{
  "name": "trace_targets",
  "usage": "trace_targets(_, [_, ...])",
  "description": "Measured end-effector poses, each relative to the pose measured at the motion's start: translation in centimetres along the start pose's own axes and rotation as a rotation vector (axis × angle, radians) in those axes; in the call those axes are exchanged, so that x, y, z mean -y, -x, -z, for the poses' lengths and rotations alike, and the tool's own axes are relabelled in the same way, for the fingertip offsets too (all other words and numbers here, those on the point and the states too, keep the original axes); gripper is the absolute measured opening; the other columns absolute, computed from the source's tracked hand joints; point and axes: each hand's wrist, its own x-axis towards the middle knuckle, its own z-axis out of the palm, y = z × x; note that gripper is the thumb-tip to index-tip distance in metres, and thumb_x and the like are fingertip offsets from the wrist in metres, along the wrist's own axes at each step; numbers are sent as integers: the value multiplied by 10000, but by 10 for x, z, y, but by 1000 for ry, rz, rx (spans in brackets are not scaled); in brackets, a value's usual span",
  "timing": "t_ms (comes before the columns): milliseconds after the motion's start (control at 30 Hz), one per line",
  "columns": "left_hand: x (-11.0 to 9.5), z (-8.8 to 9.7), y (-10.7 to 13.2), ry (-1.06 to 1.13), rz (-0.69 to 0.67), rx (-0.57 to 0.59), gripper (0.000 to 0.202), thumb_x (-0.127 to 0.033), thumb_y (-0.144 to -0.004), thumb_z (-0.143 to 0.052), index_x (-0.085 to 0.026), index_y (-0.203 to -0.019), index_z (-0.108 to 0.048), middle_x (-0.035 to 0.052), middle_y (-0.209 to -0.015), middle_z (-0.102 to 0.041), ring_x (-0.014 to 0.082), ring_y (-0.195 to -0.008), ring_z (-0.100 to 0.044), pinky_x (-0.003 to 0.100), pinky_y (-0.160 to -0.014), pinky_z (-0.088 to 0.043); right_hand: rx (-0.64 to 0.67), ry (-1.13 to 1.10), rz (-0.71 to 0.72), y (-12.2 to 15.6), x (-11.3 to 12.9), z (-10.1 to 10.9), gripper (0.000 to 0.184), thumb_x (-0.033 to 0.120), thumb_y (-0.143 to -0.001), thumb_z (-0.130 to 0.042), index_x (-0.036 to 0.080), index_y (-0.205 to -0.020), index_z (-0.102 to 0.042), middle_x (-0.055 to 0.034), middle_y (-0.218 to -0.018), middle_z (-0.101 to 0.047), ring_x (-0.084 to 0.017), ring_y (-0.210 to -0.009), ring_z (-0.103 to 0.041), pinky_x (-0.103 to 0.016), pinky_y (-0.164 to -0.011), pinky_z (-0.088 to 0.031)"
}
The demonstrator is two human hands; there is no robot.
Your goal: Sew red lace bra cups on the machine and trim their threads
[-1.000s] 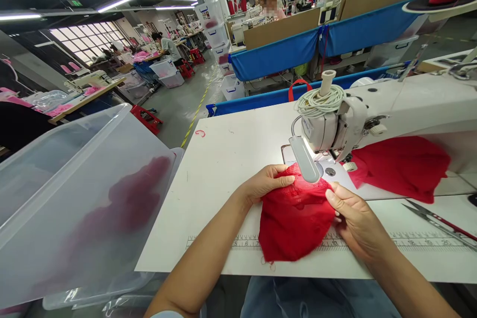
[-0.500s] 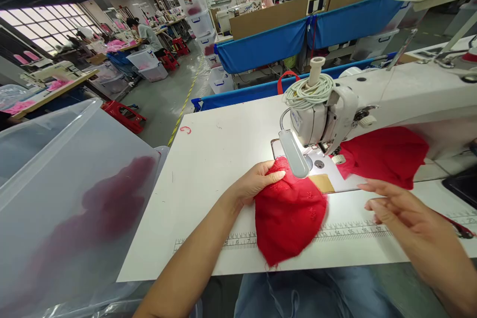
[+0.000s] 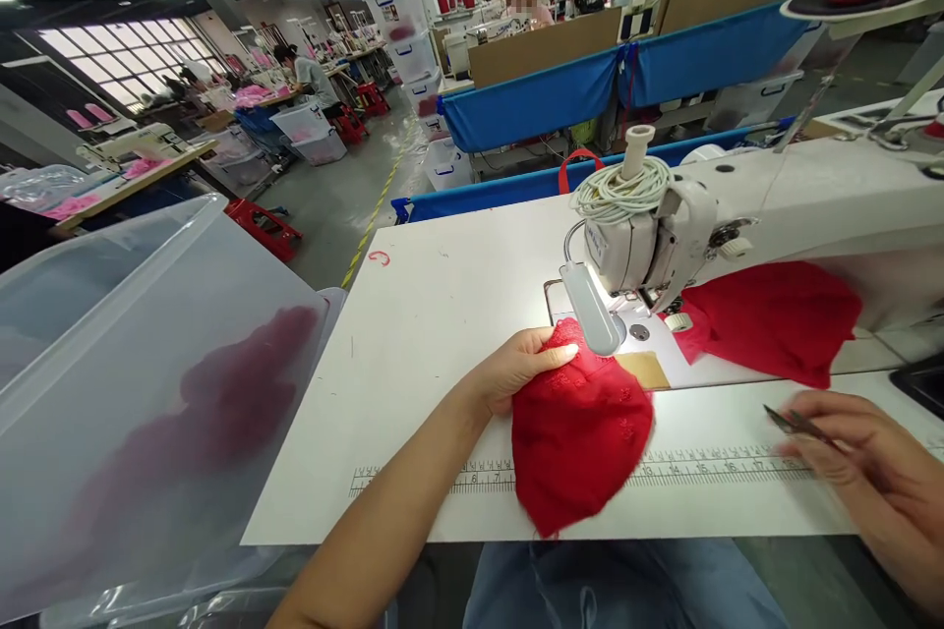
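Observation:
My left hand [image 3: 527, 369] pinches the upper edge of a red cloth piece [image 3: 582, 452] between thumb and fingers. The cloth hangs over the white table's front part, its top edge near the sewing machine's [image 3: 626, 246] needle area. Small embroidered marks show on it. To the right, my right hand [image 3: 859, 467] is closed around thread snips [image 3: 800, 425], their dark points facing left above the table. The handle is hidden in my fingers, and the hand is a little blurred. Another red cloth piece [image 3: 774, 319] lies under the machine arm.
A printed ruler [image 3: 708, 467] runs along the table's front. A clear plastic bin [image 3: 147, 393] with red material stands at left. The grey lamp [image 3: 590, 310] hangs close to my left hand. A scrap of red thread [image 3: 379, 257] lies on the tabletop [image 3: 413, 334]. Co-workers sit farther back.
My right hand has moved right and picked up the thread snips that lay at the table's right. My left hand keeps its pinch on the red cloth. The view has shifted slightly.

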Motion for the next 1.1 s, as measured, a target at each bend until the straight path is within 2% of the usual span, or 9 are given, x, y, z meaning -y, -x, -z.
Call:
trace_targets(67, [-1, -2, 1, -1, 7, 3, 362, -406, -701, -825, -117, -785, -623, -4, -697, -605, 68, -586, -511, 175, -557, -379, 170, -75, 37, -1, 27, -11, 339, 579, -917, -462, 272, -914, -603, -11, -651, -685, -158, -439, -588, -284, -430, -470])
trace_targets(167, [-1, -4, 3, 1, 13, 9, 377, -422, -689, -830, -121, -773, -619, -6, -686, -604, 70, -576, -510, 179, -552, -386, 245, 28, 250, -11, 58, -30, 422, 598, -948, -401, 253, -1023, -633, -16, -725, -725, -177, -564, -672, -261, -456, -474])
trace_targets(233, [-1, -4, 4, 0, 17, 9, 390, -435, -684, -832, -119, -803, -637, 8, -721, -626, 79, -597, -533, 186, -574, -407, 190, 101, 394, -19, 70, -41, 451, 558, -991, -335, 250, -1035, -662, -28, -822, -743, -178, -666, -699, -255, -496, -479])
trace_targets(300, [-2, -4, 5, 2, 21, 1, 398, -438, -681, -836, -115, -829, -656, 19, -752, -643, 86, -620, -552, 191, -600, -425, 114, 159, 493, -24, 74, -49, 458, 512, -1015, -313, 240, -1020, -682, -17, -766, -716, -159, -649, -680, -242, -486, -451])
trace_targets(400, [-3, -5, 6, 13, 28, -2, 399, -430, -673, -844, -110, -830, -664, 22, -758, -647, 86, -630, -562, 188, -616, -435, 44, 239, 574, -26, 74, -55, 433, 451, -1027, -332, 213, -1010, -694, -3, -656, -647, -139, -568, -617, -241, -456, -393])
trace_targets(533, [-4, -6, 6, 25, 34, 10, 395, -423, -668, -849, -113, -822, -658, 24, -763, -648, 92, -644, -569, 188, -619, -437, 7, 330, 648, -25, 71, -57, 415, 399, -1035, -340, 179, -1014, -691, -1, -645, -607, -142, -564, -560, -260, -475, -348])
trace_targets(733, [-3, -5, 5, 2, 39, 0, 384, -423, -683, -841, -118, -830, -660, 25, -774, -657, 95, -657, -577, 192, -632, -441, 1, 363, 675, -24, 73, -61, 411, 380, -1034, -349, 169, -946, -691, 4, -608, -539, -145, -558, -485, -281, -474, -280])
trace_targets(900, [-4, -6, 6, -4, 47, 0, 389, -431, -687, -838, -117, -824, -655, 14, -746, -646, 78, -622, -564, 177, -606, -435, -15, 328, 664, -24, 74, -59, 380, 367, -1030, -372, 190, -923, -691, 14, -584, -535, -142, -536, -480, -275, -464, -287])
trace_targets(1100, [-3, -7, 6, 20, 39, 24, 372, -430, -690, -837, -122, -819, -672, 20, -738, -658, 90, -631, -580, 184, -607, -442, 49, 12, 572, -23, 76, -63, 282, 402, -1000, -455, 215, -1034, -664, -3, -705, -657, -125, -585, -589, -226, -520, -426])
